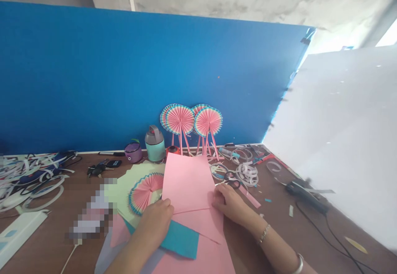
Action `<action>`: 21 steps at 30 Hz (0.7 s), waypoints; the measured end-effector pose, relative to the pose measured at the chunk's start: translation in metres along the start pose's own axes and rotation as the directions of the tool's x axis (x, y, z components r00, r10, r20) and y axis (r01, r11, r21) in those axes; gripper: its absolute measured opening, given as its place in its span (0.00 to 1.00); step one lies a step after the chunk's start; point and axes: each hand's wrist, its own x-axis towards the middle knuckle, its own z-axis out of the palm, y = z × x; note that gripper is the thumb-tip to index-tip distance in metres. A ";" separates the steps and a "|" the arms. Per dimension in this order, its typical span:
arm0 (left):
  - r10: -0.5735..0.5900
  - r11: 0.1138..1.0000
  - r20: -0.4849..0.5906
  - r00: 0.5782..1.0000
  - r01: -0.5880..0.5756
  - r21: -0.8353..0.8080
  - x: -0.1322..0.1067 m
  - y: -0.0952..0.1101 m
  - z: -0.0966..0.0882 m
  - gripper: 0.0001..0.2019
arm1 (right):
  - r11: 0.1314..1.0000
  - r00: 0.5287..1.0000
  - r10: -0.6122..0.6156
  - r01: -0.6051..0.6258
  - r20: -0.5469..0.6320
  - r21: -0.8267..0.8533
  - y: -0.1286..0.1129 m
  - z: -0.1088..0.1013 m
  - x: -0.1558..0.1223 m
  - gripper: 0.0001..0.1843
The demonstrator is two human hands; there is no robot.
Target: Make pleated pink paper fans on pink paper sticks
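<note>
Between my two hands stands a pink sheet of paper [188, 179], its far edge raised toward the blue partition. My left hand [157, 218] pinches its left edge, and the fingers of my right hand [231, 201] close on its right edge. Beneath it lie more pink paper [201, 224] and a strip of teal paper [182, 241]. Just beyond my left hand, a round pleated paper fan [144, 193], pink with a teal rim, rests on pale green sheets [124, 183]; the held sheet hides its right part.
Several finished pleated fans [180, 120] lean on the blue partition [124, 75]. A teal-grey bottle [155, 145], purple pot [133, 152] and keys [97, 169] stand or lie at the back. Scissors [232, 181] and curled white strips [248, 174] lie right; a glue gun [307, 195] is farther right.
</note>
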 end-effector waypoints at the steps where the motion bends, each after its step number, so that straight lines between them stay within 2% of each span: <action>1: -0.003 1.000 0.004 1.000 0.003 0.000 0.000 0.000 0.000 0.15 | 0.999 0.999 -0.032 0.031 -0.012 -0.039 -0.001 0.001 -0.001 0.08; 5: -0.011 1.000 0.024 1.000 0.011 -0.018 -0.001 0.003 -0.005 0.15 | 0.922 0.969 -0.244 0.245 0.042 -0.301 -0.009 0.008 -0.007 0.09; 7: -0.011 1.000 0.039 0.999 0.012 -0.025 -0.002 0.004 -0.008 0.15 | 0.875 0.954 -0.286 0.297 0.086 -0.383 -0.013 0.013 -0.009 0.07; 10: -0.004 0.999 0.039 0.999 0.006 -0.041 -0.003 0.004 -0.007 0.14 | 0.850 0.952 -0.293 0.302 0.088 -0.432 -0.015 0.018 -0.009 0.06; 16: -0.004 0.994 -0.028 1.000 0.001 -0.113 -0.002 0.001 0.001 0.14 | 0.845 0.948 -0.300 0.315 0.106 -0.432 -0.013 0.017 -0.006 0.08; 21: -0.037 0.981 -0.038 0.999 0.029 -0.192 -0.001 -0.002 0.004 0.15 | 0.938 0.972 -0.225 0.234 0.063 -0.257 -0.010 0.011 -0.005 0.11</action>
